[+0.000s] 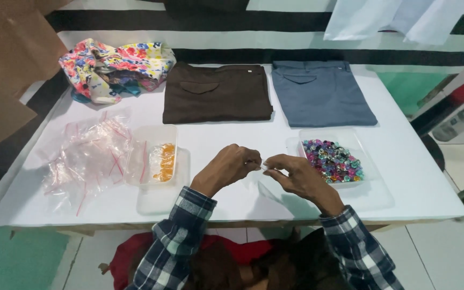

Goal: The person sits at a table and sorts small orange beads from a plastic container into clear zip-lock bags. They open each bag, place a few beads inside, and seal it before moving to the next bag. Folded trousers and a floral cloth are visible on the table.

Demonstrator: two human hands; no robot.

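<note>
Left hand (231, 166) and right hand (291, 174) meeting over white table (232, 129), both grips pinching closed on small clear bag (265, 166), tray of coloured beads (333, 159) sitting just right

1. Two bare hands are seen, the left hand (231, 165) and the right hand (292, 174); no rings, watch or gloves can be made out.
2. Both forearms are covered by long sleeves (181, 236) of a plaid shirt.
3. The plaid is woven in dark navy, white and pale green checks.
4. The cuffs are worn down at the wrists, with the checks crossed by thin light lines.
</note>
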